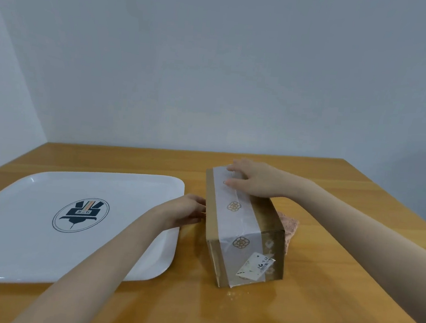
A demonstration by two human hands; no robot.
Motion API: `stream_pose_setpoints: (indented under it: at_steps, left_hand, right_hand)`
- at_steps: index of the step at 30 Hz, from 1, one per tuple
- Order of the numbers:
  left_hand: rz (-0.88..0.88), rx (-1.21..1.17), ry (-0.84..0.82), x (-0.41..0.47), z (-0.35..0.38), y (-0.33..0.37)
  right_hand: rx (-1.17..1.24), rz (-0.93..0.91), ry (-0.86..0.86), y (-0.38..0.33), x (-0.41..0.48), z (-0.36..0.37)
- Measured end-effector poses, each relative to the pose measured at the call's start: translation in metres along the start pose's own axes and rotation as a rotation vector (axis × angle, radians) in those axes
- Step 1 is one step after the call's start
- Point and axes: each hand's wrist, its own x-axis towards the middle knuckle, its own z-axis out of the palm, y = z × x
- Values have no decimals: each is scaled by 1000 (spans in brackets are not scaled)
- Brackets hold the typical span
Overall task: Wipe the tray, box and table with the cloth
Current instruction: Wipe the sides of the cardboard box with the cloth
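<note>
One taped brown cardboard box (246,227)

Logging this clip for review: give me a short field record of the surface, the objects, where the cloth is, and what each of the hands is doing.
surface: wooden table
tray: white tray, printed emblem, on the left
box: taped cardboard box, right of tray
cloth: pinkish cloth, mostly hidden behind box, in neither hand
left hand: left hand against box's left side
right hand: right hand flat on box's far top
</note>
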Motion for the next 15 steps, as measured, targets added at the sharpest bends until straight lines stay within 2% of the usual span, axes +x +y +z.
stream_pose_setpoints:
  at_steps: [3,6,12,15]
  left_hand:
    - [6,-110,-18,-8,9,3]
    - [-6,-178,-16,-6,12,0]
    - [-35,-240,38,-10,13,1]
    - [-16,-267,-40,-17,24,9]
  right_hand:
    - [-137,35,-122,-10,9,14]
    - [-218,58,-121,-1,12,26]
    - [65,102,-66,23,-14,11]
    - [230,93,-55,36,-29,5]
